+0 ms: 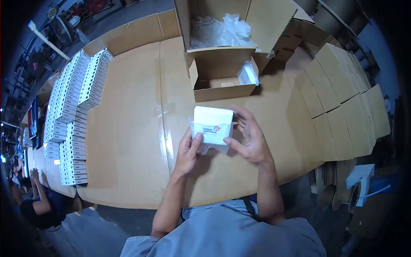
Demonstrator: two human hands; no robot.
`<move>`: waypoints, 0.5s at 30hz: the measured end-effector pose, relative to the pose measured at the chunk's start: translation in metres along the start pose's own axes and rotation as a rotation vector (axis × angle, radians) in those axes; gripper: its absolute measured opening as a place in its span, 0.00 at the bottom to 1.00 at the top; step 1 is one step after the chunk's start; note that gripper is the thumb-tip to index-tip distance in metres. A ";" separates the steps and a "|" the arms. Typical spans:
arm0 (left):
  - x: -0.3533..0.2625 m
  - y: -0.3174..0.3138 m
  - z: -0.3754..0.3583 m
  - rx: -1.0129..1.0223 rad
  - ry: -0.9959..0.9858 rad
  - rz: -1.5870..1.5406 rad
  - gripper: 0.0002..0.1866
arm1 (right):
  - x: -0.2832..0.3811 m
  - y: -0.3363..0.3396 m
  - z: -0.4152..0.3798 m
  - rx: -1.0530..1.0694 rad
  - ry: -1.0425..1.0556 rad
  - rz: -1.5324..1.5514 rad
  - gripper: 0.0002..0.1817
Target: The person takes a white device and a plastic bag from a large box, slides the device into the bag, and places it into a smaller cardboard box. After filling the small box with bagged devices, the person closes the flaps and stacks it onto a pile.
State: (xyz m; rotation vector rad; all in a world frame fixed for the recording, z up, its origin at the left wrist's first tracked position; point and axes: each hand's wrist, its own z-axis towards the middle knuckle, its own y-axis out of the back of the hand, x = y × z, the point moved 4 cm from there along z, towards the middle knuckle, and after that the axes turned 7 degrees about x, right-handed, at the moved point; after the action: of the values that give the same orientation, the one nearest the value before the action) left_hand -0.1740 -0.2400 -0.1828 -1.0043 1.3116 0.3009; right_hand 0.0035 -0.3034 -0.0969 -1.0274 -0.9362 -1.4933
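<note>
A small white packet (211, 126) with a printed logo, red at one side, is held over the table in front of my body. Clear plastic film (207, 148) shows at its lower and left edges. My left hand (188, 150) grips the lower left corner, thumb on the front face. On the other side, my right hand (251, 139) has its thumb at the lower right corner and its fingers curled at the right edge. Just beyond stands an open cardboard box (222, 93), with a white plastic-wrapped packet (247, 74) at its right end.
A larger open carton (274, 25) with crumpled clear plastic bags (227, 30) stands behind. Stacked white boxes (70, 94) line the left of the cardboard-covered table (124, 124). Brown cartons (342, 103) are piled at right. Another person (40, 205) is at lower left.
</note>
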 end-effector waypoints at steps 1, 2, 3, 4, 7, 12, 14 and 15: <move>-0.003 -0.002 0.001 -0.031 -0.021 -0.013 0.24 | -0.006 0.000 -0.004 -0.116 -0.016 0.168 0.35; -0.005 -0.007 0.000 -0.063 -0.039 -0.026 0.24 | -0.008 -0.001 -0.009 -0.171 -0.044 0.235 0.30; -0.006 -0.010 0.000 -0.096 -0.057 -0.040 0.24 | -0.019 -0.001 -0.015 -0.175 -0.092 0.257 0.28; -0.003 -0.008 0.000 -0.086 -0.046 -0.020 0.24 | -0.034 -0.002 -0.021 -0.180 -0.140 0.278 0.26; 0.001 0.001 -0.001 -0.061 -0.037 0.039 0.25 | -0.043 -0.007 -0.027 -0.259 -0.199 0.273 0.19; -0.012 0.000 0.004 -0.112 -0.192 0.350 0.24 | -0.054 -0.004 -0.032 -0.304 -0.179 0.278 0.12; -0.017 -0.005 0.004 -0.178 -0.237 0.364 0.23 | -0.054 -0.004 -0.032 -0.311 -0.166 0.236 0.10; -0.020 -0.007 0.004 -0.210 -0.259 0.372 0.23 | -0.054 -0.003 -0.033 -0.316 -0.160 0.215 0.09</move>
State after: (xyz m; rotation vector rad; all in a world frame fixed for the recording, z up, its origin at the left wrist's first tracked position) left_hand -0.1723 -0.2341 -0.1627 -0.8557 1.2399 0.8390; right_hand 0.0007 -0.3170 -0.1585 -1.4471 -0.6848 -1.4189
